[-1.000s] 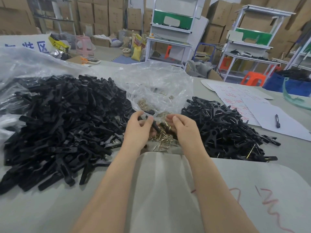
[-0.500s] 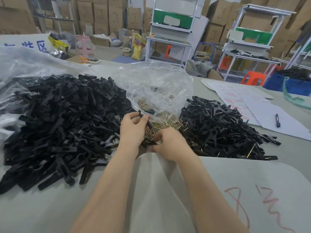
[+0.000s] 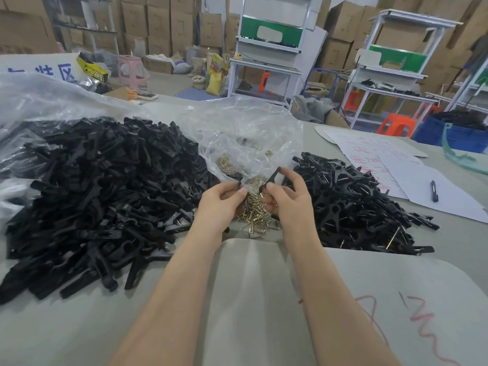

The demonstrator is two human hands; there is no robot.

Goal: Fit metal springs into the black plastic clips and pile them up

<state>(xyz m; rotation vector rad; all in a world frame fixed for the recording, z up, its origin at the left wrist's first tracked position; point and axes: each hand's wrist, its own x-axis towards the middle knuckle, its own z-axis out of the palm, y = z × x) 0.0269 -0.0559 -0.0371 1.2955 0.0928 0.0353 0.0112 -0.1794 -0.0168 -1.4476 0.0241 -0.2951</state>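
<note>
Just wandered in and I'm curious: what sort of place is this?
Probably a small factory or warehouse assembly area. Cardboard cartons are stacked high along the back, metal-framed workbenches stand behind the table, and the table holds big heaps of black plastic clips beside a pile of metal springs.

Big heap of loose black plastic clips [image 3: 100, 196] on the table [image 3: 79, 326], left. Smaller pile of sprung clips [image 3: 353, 207] right, wire showing. Brass-coloured springs [image 3: 254, 219] heaped between. Right hand [image 3: 290, 204] pinches a tilted clip piece [image 3: 273, 177]; left hand [image 3: 220, 204] grips a second clip piece [image 3: 239, 184].
</note>
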